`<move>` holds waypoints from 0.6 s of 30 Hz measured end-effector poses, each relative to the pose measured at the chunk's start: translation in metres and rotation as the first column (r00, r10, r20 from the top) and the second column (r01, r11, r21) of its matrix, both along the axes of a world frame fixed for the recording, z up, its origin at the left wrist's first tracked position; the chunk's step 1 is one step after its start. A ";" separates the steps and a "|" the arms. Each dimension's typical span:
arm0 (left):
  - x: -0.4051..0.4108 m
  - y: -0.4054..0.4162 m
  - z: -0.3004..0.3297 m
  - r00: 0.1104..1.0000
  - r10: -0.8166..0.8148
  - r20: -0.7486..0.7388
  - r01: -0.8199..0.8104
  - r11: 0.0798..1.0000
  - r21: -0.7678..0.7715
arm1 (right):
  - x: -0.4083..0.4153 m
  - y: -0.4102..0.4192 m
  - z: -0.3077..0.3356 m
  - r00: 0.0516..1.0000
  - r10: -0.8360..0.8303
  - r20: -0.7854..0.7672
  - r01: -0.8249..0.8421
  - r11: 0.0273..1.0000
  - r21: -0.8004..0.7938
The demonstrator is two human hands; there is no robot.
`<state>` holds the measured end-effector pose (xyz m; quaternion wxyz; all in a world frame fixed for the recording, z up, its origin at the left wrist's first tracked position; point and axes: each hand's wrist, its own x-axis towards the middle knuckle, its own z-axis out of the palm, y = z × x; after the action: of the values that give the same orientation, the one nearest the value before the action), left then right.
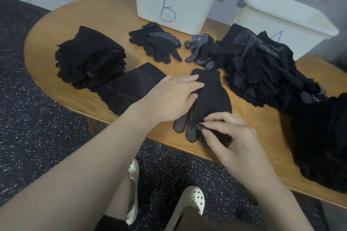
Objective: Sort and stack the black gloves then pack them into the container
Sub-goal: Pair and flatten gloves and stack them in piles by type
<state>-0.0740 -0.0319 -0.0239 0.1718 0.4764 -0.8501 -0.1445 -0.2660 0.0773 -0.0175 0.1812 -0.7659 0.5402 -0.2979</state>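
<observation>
A black glove pair (213, 97) with white grip dots lies on the wooden table (78, 15) near its front edge, cuff pointing away from me. My left hand (169, 97) lies flat on the glove's left side, fingers straight. My right hand (231, 137) pinches the glove's fingertips at the near end. A neat stack of gloves (90, 60) stands at the left, and a flat pile (129, 86) lies beside my left hand. A big loose heap of gloves (262, 69) fills the right. White container B (174, 0) stands at the back.
A second white container (285, 20) stands at the back right, behind the heap. A loose glove pair (155, 43) and a tangled dotted glove (199, 50) lie mid-table. More black gloves (323, 140) pile at the right edge. Dark speckled floor and my white shoes (191, 200) lie below.
</observation>
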 end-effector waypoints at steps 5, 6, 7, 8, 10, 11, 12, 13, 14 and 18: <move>0.000 -0.001 0.000 1.000 0.003 -0.004 -0.003 1.000 0.012 | -0.001 -0.003 -0.001 0.999 -0.019 0.025 0.018 0.999 0.048; -0.001 0.000 0.000 1.000 0.004 -0.004 -0.003 1.000 0.013 | -0.001 -0.003 0.000 1.000 -0.018 0.023 0.016 0.998 0.065; -0.001 0.000 0.000 1.000 0.004 -0.004 -0.004 1.000 0.014 | -0.002 -0.003 0.001 1.000 -0.013 0.016 0.011 0.997 0.078; -0.001 0.000 0.000 1.000 0.006 -0.005 -0.006 1.000 0.016 | -0.002 -0.003 0.002 1.000 -0.006 0.008 0.006 0.996 0.086; -0.001 0.000 0.000 1.000 0.008 -0.007 -0.008 1.000 0.020 | -0.002 -0.002 0.002 1.000 0.006 0.003 -0.006 0.996 0.089; -0.001 0.000 0.000 1.000 0.008 -0.008 -0.008 1.000 0.020 | -0.002 -0.002 0.002 1.000 0.011 0.003 -0.011 0.996 0.085; -0.001 0.000 0.000 1.000 0.008 -0.009 -0.008 1.000 0.021 | -0.002 -0.002 0.002 1.000 0.010 -0.001 -0.010 0.997 0.075; -0.001 0.000 -0.001 1.000 0.007 -0.009 -0.007 1.000 0.021 | -0.002 -0.002 0.000 1.000 0.005 -0.012 -0.004 0.998 0.058; -0.001 -0.001 -0.001 1.000 0.008 -0.009 -0.007 1.000 0.019 | 0.000 -0.001 -0.001 0.999 -0.003 -0.033 0.004 0.999 0.032; -0.001 -0.002 -0.002 1.000 0.006 -0.014 -0.006 1.000 0.012 | 0.005 0.000 -0.006 0.991 -0.033 -0.127 0.022 0.996 -0.087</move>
<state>-0.0747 -0.0337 -0.0259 0.1753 0.4791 -0.8465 -0.1522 -0.2615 0.0770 -0.0230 0.1089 -0.7829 0.5481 -0.2734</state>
